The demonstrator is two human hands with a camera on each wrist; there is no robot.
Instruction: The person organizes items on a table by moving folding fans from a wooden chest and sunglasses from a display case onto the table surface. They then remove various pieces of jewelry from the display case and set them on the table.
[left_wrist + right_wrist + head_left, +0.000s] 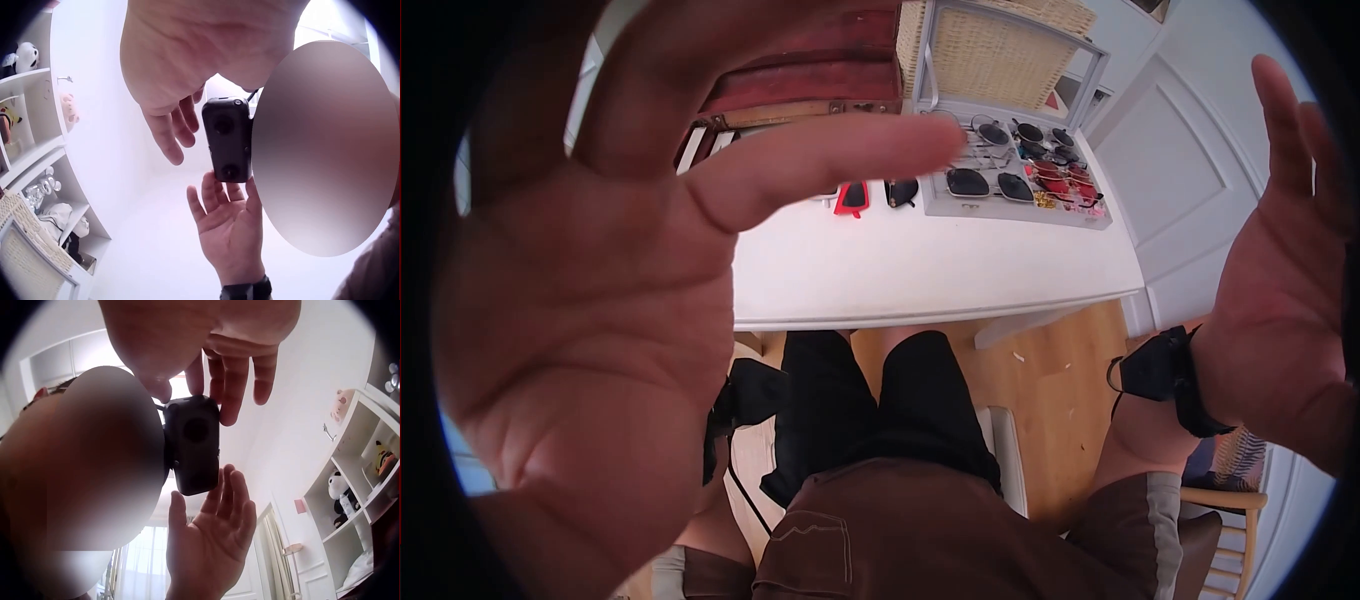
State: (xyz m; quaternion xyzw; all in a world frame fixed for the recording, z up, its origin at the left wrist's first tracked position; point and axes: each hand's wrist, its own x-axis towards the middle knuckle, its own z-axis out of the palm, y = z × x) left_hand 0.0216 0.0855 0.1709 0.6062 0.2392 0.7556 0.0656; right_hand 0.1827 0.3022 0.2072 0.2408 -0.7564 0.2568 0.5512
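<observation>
Both hands are raised on either side of a black two-lens camera (228, 139) worn at the person's head. The left hand (590, 340) looms large in the head view, palm showing and thumb stretched out sideways. At the right edge of that view the right hand (1280, 300) is held up with extended fingers. In the right wrist view, the right hand's fingers hang relaxed at the camera's top, and the left hand (212, 544) is spread near its lower end. Neither hand has its fingers curled round anything.
A white table (920, 265) stands ahead, bearing an open display case (1000, 212) of sunglasses, red-framed sunglasses (852, 198) and a red-lined open box (800, 88). A wooden chair (1225, 497) is at the lower right. White shelves (350, 534) hold plush toys.
</observation>
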